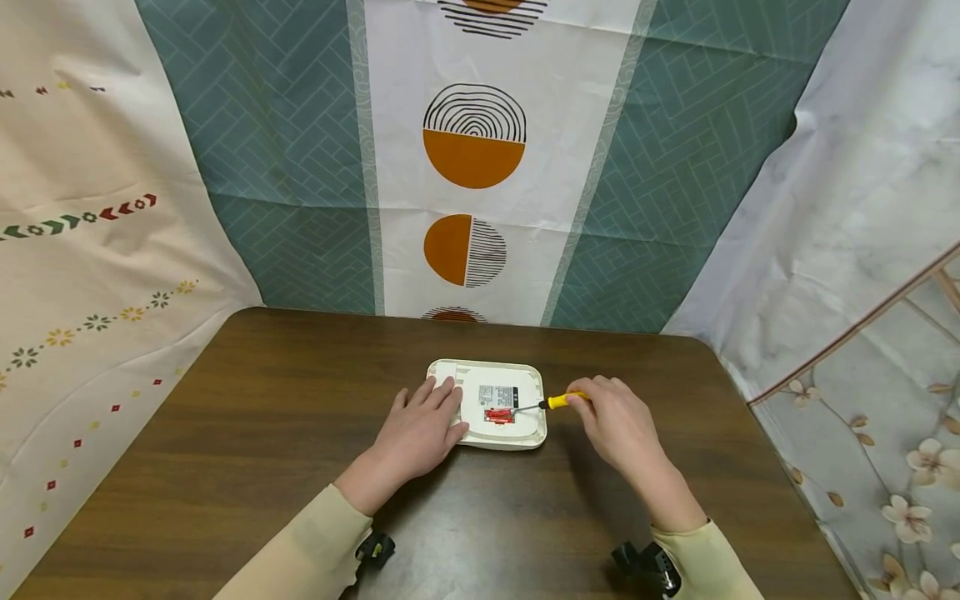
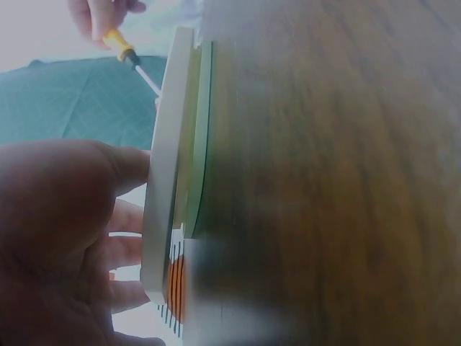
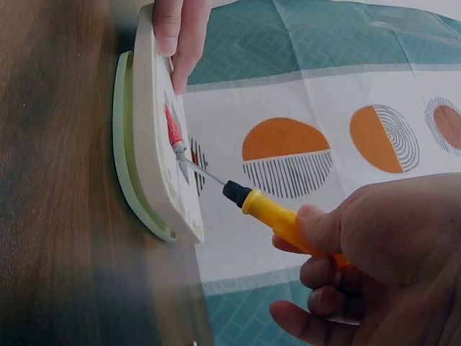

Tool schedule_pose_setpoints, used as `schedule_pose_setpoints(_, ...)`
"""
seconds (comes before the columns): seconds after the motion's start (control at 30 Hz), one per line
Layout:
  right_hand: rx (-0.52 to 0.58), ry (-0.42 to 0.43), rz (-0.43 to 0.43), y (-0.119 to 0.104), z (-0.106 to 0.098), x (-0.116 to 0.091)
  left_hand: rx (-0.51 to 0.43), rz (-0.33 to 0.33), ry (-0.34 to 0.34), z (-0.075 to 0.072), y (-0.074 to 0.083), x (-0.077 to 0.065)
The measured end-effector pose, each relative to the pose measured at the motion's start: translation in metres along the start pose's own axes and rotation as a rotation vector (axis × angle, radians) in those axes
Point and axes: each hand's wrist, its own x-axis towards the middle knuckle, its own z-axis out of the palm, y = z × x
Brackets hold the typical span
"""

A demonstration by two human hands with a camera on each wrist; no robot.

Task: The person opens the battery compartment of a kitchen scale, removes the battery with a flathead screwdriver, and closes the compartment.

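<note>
A white, flat, rounded-corner device (image 1: 528, 423) lies on the wooden table with its labelled face up. In the right wrist view a light green part (image 3: 124, 155) shows beneath it. Red batteries (image 1: 498, 415) sit in a small recess below the printed label (image 1: 498, 395). My left hand (image 1: 418, 429) rests on the device's left side, fingers extended over it and thumb near its front edge. My right hand (image 1: 618, 425) grips the yellow handle of a screwdriver (image 3: 277, 220) between thumb and curled fingers. The screwdriver's metal tip is right at the end of the batteries.
The dark wooden table (image 1: 262, 433) extends around the device. Beyond its back edge hangs a green and white patterned cloth (image 1: 405, 167). Other cloths hang at the left and right sides. A small dark camera (image 1: 375, 550) is strapped to each wrist.
</note>
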Motion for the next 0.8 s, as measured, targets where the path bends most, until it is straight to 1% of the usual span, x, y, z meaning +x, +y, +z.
schedule_pose_setpoints(0.1, 0.008, -0.008, 0.011, 0.002, -0.001, 0.000, 0.000, 0.003, 0.003, 0.000, 0.000, 0.000)
schedule_pose_setpoints(0.3, 0.014, -0.052, 0.047, 0.005, -0.002, 0.000, 0.012, 0.005, 0.003, 0.002, -0.001, 0.001)
schedule_pose_setpoints(0.5, 0.008, -0.068, 0.047, 0.005, -0.004, 0.000, 0.005, 0.004, 0.002, 0.002, -0.001, 0.001)
schedule_pose_setpoints(0.6, 0.006, -0.058, 0.043, 0.003, -0.006, 0.000, 0.009, 0.000, -0.005, 0.002, -0.001, 0.001)
schedule_pose_setpoints(0.8, 0.003, -0.010, 0.015, -0.001, -0.011, -0.003, 0.006, -0.009, -0.014, 0.002, -0.002, 0.002)
